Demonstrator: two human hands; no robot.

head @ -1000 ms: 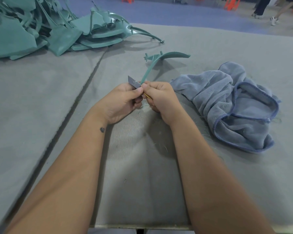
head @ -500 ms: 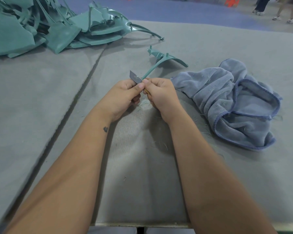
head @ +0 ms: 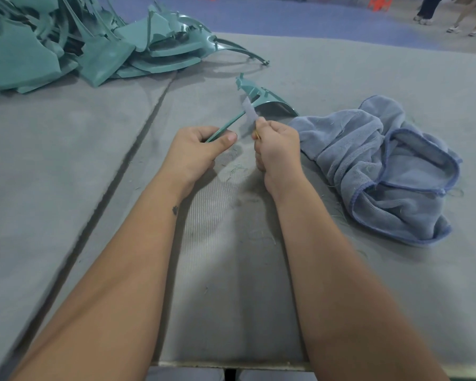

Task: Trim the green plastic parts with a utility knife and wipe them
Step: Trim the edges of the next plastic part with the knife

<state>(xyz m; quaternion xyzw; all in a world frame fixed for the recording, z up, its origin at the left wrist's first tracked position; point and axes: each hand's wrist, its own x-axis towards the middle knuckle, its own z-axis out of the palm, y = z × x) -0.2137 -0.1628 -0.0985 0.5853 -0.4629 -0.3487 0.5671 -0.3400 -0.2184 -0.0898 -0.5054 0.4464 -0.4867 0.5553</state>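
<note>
Curled around the thin near end of a curved green plastic part (head: 254,99), the left hand (head: 201,149) holds it so its wider end reaches far and right, just left of the blue towel (head: 390,166). Fingers of the right hand (head: 278,149) grip a utility knife (head: 250,110), blade up, against the part. More green parts (head: 88,42) are heaped far left on the grey table (head: 66,160).
</note>
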